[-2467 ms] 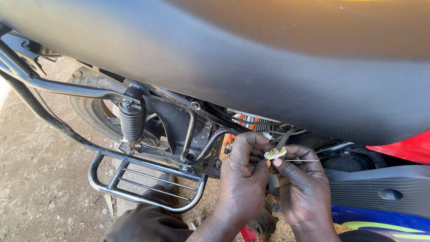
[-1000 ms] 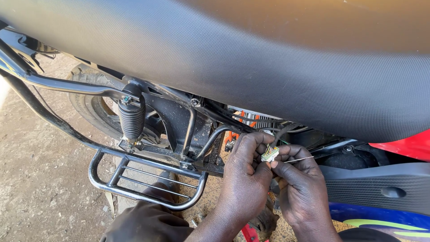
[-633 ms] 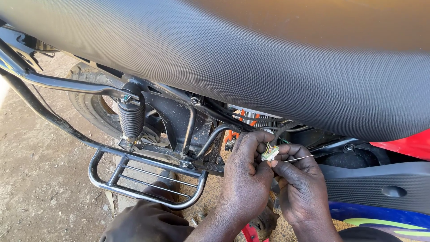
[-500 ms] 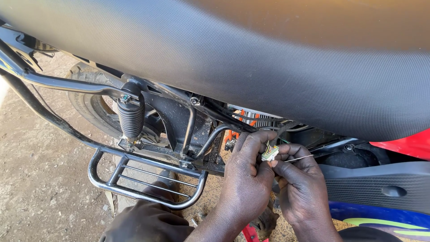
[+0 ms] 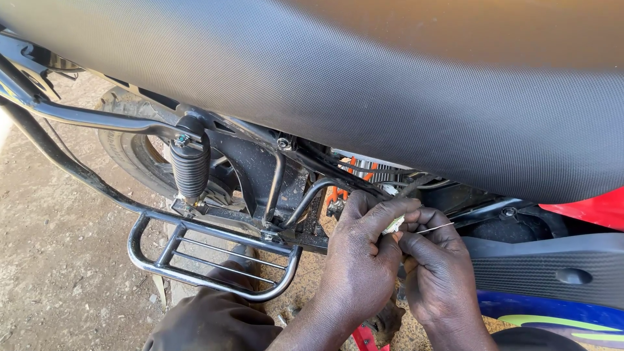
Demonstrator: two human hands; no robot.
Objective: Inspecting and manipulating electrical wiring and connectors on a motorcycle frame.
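We have both hands tucked under the seat (image 5: 390,84), just right of the frame tubes. Left hand (image 5: 364,260) pinches the small pale connector (image 5: 394,225) to steady it; right hand (image 5: 439,273) is closed on one thin wire (image 5: 434,228), likely to keep it taut. One connector, one wire, two hands. One shock absorber (image 5: 190,169) and one footrest rack (image 5: 208,253) sit left.

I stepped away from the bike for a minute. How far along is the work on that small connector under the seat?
Done: wiring is exposed below the black textured seat. In hand: left hand and right hand pinch the small pale plastic connector, a thin pale wire running right. Left: the connector looks unplugged, not yet tucked in.
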